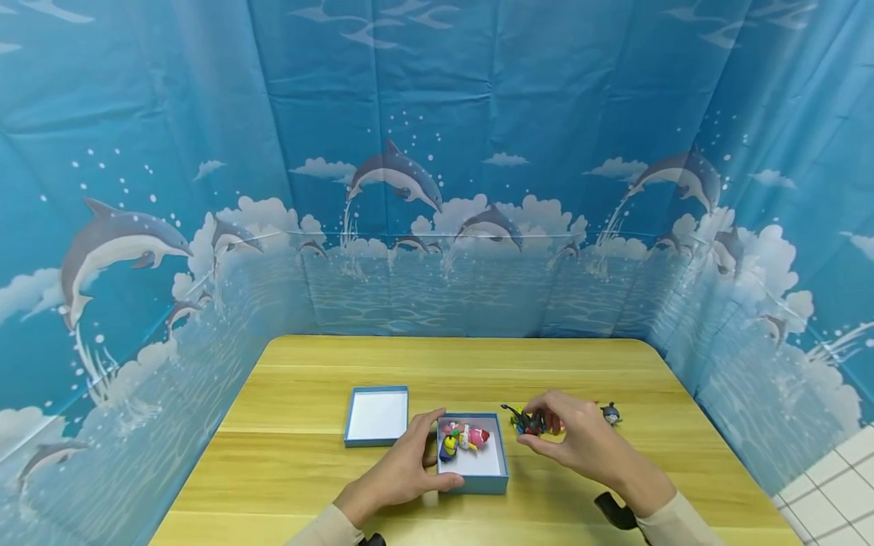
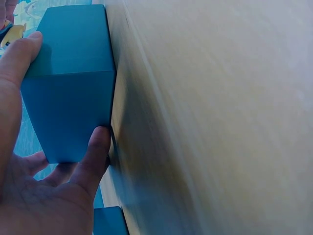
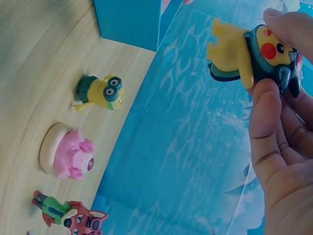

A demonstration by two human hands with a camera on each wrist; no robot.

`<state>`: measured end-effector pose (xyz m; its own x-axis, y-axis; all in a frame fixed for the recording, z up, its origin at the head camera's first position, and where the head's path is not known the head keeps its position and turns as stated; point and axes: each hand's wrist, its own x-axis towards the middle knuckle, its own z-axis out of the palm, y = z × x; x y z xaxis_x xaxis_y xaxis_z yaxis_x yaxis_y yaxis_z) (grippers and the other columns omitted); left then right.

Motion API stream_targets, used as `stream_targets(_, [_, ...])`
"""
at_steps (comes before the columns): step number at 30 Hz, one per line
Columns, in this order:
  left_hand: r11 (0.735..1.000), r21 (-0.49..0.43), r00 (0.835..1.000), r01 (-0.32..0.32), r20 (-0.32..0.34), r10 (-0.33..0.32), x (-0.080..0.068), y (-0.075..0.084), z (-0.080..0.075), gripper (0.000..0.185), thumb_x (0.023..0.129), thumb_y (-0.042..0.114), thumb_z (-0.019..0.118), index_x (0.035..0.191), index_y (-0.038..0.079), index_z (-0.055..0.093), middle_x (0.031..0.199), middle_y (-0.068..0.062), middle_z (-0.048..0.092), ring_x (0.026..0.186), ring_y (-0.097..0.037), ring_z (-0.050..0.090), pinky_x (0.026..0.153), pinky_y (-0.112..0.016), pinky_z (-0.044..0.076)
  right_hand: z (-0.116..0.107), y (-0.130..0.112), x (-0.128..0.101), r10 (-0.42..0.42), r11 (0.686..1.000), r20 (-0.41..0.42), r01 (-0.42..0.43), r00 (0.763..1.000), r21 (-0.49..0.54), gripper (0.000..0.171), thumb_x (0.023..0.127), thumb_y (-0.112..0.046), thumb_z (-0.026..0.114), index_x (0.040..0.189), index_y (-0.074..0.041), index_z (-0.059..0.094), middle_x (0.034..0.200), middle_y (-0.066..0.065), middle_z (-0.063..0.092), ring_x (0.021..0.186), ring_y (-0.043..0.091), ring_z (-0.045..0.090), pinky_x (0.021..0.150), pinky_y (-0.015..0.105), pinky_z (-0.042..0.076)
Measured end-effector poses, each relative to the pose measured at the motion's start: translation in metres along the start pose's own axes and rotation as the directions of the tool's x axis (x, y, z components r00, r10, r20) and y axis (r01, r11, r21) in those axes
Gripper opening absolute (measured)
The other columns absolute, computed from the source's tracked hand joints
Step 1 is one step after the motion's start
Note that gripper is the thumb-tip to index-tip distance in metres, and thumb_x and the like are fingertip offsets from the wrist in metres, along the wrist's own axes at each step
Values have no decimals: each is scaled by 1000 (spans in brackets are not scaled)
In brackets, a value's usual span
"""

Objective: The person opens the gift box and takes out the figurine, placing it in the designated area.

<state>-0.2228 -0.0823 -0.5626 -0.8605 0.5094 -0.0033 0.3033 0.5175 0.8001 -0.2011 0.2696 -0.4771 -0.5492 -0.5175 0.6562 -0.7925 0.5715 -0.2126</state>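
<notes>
Fingers of your right hand [image 1: 576,440] pinch a yellow figurine [image 3: 249,54] just right of the open blue box [image 1: 495,478], which your left hand [image 1: 403,470] grips by its near-left corner. Both sit on the wooden worktop [image 1: 307,379], dolphin-print curtain [image 1: 437,152] all round.

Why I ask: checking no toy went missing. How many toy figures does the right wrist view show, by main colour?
Yellow: 2, the held figure and the goggled figure
Pink figure: 1
Red figure: 1
Total: 4
</notes>
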Motion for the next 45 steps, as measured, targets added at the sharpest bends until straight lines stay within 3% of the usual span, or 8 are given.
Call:
stream_targets(5, [1000, -9, 1000, 3, 2, -3, 0, 0, 0, 119, 96, 65, 93, 186, 23, 27, 185, -9, 37, 159, -27, 55, 132, -50, 52, 0, 1, -5, 21, 1000, 6, -21, 1000, 5, 44, 85, -19, 108, 117, -13, 79, 92, -13, 70, 75, -4, 58, 66, 10, 49])
stream_targets(15, [1000, 7, 1000, 6, 0, -6, 1, 1, 0, 119, 96, 66, 92, 186, 23, 27, 185, -8, 37, 161, -29, 53, 134, -59, 49, 4, 1, -14, 83, 997, 13, -83, 996, 3, 48, 76, -14, 111, 111, -16, 78, 90, -14, 71, 73, -4, 59, 63, 14, 51])
stream_targets(27, [1000, -2, 1000, 0, 3, 0, 2, -2, 0, 120, 96, 66, 92, 186, 23, 26, 185, -9, 37, 162, -29, 53, 134, -58, 49, 11, 4, -22, 162, 986, 50, -164, 985, 25, 44, 78, -17, 111, 107, -16, 78, 88, -16, 70, 73, -6, 58, 62, 15, 51])
stream_targets(41, [1000, -5, 1000, -10, 2, 10, 1, 0, 0, 118, 97, 64, 92, 186, 23, 27, 185, -10, 37, 162, -31, 53, 133, -60, 50, 21, 15, -35, 146, 989, 39, -147, 989, 26, 43, 78, -16, 111, 104, -16, 77, 87, -15, 71, 72, -6, 59, 62, 12, 50])
stream_targets(45, [1000, 0, 1000, -3, 4, 3, 1, 0, 0, 119, 96, 67, 92, 186, 24, 26, 185, -9, 37, 163, -31, 52, 134, -60, 49, 24, 18, -39, 176, 984, 56, -178, 983, 20, 44, 78, -17, 111, 104, -16, 76, 85, -15, 69, 73, -8, 56, 61, 12, 49])
